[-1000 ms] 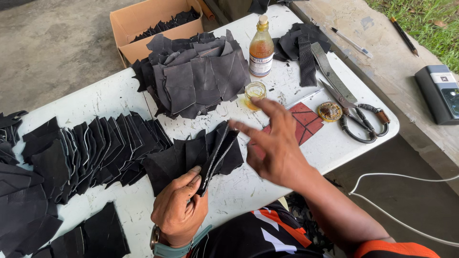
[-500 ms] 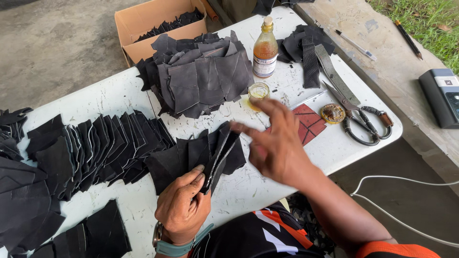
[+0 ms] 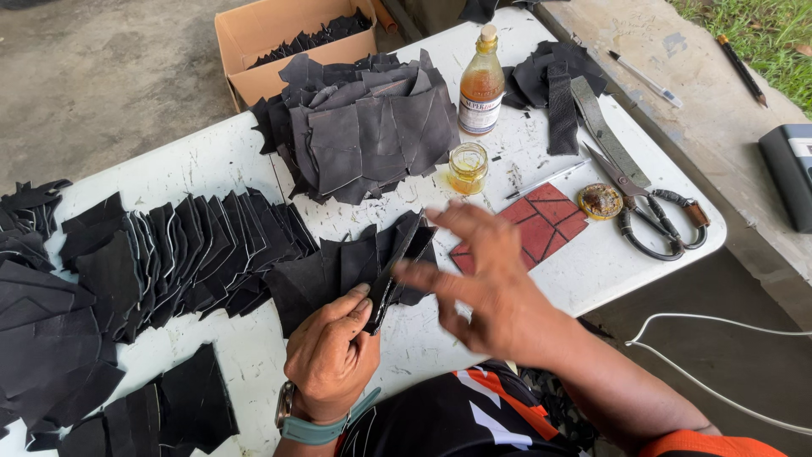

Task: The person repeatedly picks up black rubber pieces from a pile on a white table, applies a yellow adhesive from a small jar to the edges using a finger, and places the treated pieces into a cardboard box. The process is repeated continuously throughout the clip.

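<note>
Hands work close together at the near edge of the white table (image 3: 211, 156); the left hand (image 3: 331, 355) is closed around a thin stack of black leather pieces (image 3: 391, 269), thumb pressed on top, holding them edge-up and tilted away, probably so single pieces can be lifted off the top; the right hand (image 3: 482, 283) hovers just beside that stack with fingers spread wide and nothing in its grasp, blurred, fingertips near the top edge of the pieces; under and behind the held stack a fanned row of dark cut pieces (image 3: 178, 254) lies overlapped across the table toward the left, each one showing an edge, which seems to keep them easy to take one by one; a heaped pile of larger grey-black pieces (image 3: 364, 127) sits farther back, in front of a cardboard box (image 3: 262, 38) holding more scraps; an amber bottle (image 3: 481, 80) and a small glass jar (image 3: 468, 167) of yellowish liquid stand near the middle, within reach of the right hand; a red tile-patterned pad (image 3: 541, 224), a small round tin (image 3: 600, 201) and heavy scissors (image 3: 647, 211) lie well to the right
</note>
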